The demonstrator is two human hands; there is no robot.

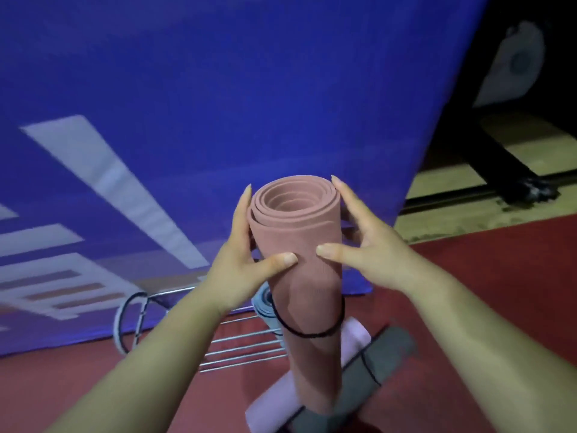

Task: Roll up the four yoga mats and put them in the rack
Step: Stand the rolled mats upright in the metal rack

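Observation:
A rolled pink yoga mat stands upright in the middle of the view, its spiral end facing up, with a black elastic band around it lower down. My left hand grips its left side, thumb across the front. My right hand grips its right side the same way. Below lie a rolled lilac mat and a rolled grey mat on the floor. A rolled light-blue mat rests in the wire rack behind the pink one.
A large blue banner with white markings hangs just behind the rack. The floor is red, with a tan strip and a black stand leg at the right. A looped strap hangs on the rack's left end.

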